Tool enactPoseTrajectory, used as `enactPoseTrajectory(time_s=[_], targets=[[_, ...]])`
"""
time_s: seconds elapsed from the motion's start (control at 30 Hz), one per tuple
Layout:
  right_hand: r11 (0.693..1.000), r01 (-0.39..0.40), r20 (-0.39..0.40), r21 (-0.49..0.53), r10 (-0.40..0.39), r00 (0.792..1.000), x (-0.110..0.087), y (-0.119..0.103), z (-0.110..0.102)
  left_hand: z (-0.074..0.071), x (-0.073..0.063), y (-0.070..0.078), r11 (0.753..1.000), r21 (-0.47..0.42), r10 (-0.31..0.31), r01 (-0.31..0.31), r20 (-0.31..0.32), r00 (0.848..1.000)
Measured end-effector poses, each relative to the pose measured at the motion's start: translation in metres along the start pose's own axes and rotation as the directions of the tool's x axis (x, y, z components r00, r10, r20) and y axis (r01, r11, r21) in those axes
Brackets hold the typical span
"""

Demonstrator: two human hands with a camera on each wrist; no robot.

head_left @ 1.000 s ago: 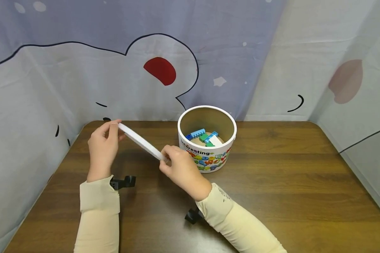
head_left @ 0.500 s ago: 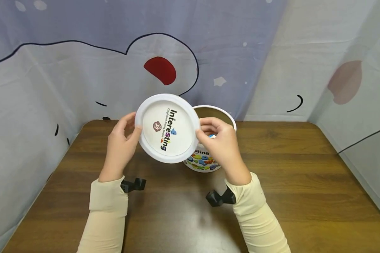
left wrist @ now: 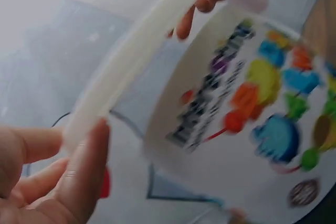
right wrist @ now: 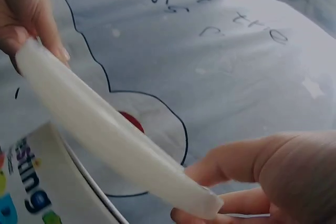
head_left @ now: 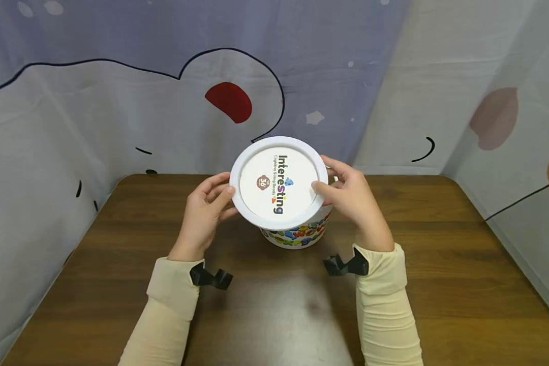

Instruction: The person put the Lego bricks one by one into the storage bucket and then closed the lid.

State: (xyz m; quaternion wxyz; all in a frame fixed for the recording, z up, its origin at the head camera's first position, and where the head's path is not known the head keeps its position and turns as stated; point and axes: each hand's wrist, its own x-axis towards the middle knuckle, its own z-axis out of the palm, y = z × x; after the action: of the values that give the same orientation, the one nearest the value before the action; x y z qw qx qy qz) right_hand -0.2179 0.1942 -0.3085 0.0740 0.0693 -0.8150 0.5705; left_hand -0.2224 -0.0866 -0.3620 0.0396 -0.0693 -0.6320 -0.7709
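A round white lid (head_left: 297, 203) with "Interesting" printed on it is held between both hands above the bucket. On its left rim, my left hand (head_left: 204, 213) pinches the edge between thumb and fingers. My right hand (head_left: 354, 198) grips the opposite rim, its thumb on top. Below sits the white bucket (head_left: 295, 236) with colourful printed shapes, its mouth covered from the head view by the lid. Both wrist views show a gap between the lid (left wrist: 136, 51) and the bucket's rim (right wrist: 86, 174). The bucket's contents are hidden now.
The bucket stands near the back edge of a brown wooden table (head_left: 439, 269). Behind it hangs a printed cloth (head_left: 164, 117). Each wrist carries a black camera mount (head_left: 210, 277).
The lid was edge-on at the left, turned its printed face up, and moved right over the bucket with both hands. The bucket has stayed in place.
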Motion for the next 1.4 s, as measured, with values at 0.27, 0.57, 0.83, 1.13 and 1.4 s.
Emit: enactPoseTrajectory(time_s=[0.27, 0.57, 0.83, 1.13, 1.4], targets=[[0.987, -0.131, -0.122, -0.091, 0.120, 0.985, 0.009, 0.014, -0.008, 0.025, -0.008, -0.014, 0.990, 0.095, 0.098, -0.105, 0.079, 0.992], [0.953, -0.170, -0.174, -0.251, 0.128, 0.976, 0.011, 0.018, -0.008, 0.043, -0.014, -0.031, 0.910, 0.356, 0.131, -0.214, 0.243, 0.961], [0.938, -0.212, -0.216, -0.274, 0.155, 0.964, 0.014, 0.028, -0.003, 0.046, -0.016, -0.039, 0.896, 0.408, 0.089, -0.175, 0.222, 0.971], [0.929, -0.198, -0.170, -0.314, 0.150, 0.974, 0.018, 0.034, 0.004, 0.038, -0.012, -0.039, 0.873, 0.459, 0.084, -0.162, 0.187, 0.979], [0.931, -0.115, -0.198, -0.346, 0.047, 0.979, 0.018, 0.038, 0.010, 0.032, -0.003, -0.042, 0.894, 0.391, 0.186, -0.218, 0.120, 0.975]])
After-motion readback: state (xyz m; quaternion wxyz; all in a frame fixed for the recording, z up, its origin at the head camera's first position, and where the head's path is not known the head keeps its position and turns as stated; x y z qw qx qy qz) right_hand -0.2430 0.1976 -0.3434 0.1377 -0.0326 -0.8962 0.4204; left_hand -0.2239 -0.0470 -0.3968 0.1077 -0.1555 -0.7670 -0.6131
